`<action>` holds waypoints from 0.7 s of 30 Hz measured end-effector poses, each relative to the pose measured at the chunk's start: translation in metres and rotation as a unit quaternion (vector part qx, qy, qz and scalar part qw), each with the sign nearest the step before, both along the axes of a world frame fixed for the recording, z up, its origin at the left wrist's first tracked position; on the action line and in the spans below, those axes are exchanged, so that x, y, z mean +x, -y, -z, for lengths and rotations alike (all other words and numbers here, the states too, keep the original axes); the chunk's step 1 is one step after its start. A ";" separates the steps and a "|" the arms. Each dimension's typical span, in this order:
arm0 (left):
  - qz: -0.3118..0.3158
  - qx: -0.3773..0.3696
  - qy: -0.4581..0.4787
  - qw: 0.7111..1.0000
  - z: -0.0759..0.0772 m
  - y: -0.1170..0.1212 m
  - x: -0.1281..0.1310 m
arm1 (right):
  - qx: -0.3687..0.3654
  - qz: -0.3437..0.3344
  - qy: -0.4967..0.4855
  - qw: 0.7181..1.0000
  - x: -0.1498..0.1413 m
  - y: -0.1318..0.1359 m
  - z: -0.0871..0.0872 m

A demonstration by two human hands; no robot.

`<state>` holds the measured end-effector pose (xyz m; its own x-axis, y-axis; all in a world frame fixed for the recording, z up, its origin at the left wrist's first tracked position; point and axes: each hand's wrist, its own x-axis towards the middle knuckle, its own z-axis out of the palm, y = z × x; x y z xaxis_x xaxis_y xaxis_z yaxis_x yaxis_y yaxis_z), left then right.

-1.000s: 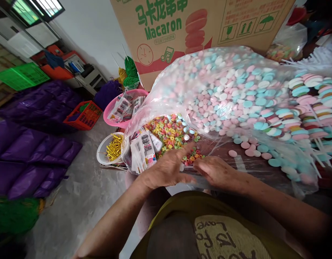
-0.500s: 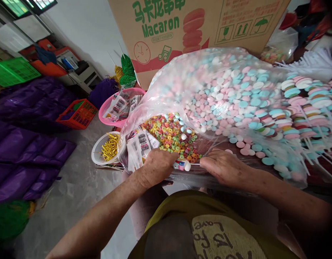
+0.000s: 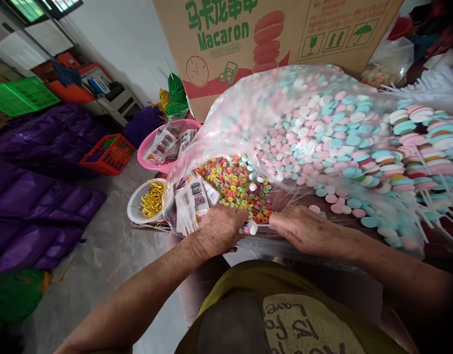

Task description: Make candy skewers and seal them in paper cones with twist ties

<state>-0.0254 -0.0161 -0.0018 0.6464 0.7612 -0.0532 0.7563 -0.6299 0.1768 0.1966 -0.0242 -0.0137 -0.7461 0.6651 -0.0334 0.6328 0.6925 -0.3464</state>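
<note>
My left hand (image 3: 223, 227) is closed around a small candy skewer, whose white round piece (image 3: 253, 227) and a bit of coloured print peek out past the fingers. From that piece a thin white stick (image 3: 262, 225) runs right to my right hand (image 3: 303, 230), which pinches its end. Most of what my left hand grips is hidden under the fingers. Just beyond both hands lies a pile of small ring candies (image 3: 236, 184) in yellow, green and orange. Printed packets (image 3: 191, 204) lie left of the pile, near my left wrist.
A clear plastic bag (image 3: 226, 123) full of pink, blue and white discs spreads behind. Finished-looking macaron skewers (image 3: 414, 157) lie to the right. A cardboard box (image 3: 226, 69) stands at the back. Left are a white bowl (image 3: 132, 209) of gold ties and a pink basket (image 3: 143, 156).
The view has shifted slightly. My hands have come a little closer together, and less of the white stick and the printed part shows between them.
</note>
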 end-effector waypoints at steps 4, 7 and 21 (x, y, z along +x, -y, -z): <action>-0.024 -0.072 0.106 0.991 0.004 0.001 0.001 | 0.077 -0.016 0.008 0.997 -0.005 -0.006 -0.002; -0.031 -0.146 0.169 0.974 0.007 0.004 0.004 | 0.111 -0.049 0.011 0.993 -0.009 -0.012 -0.005; -0.069 -0.550 0.275 0.786 0.004 -0.016 -0.019 | 0.024 -0.087 0.150 0.985 -0.012 -0.022 -0.037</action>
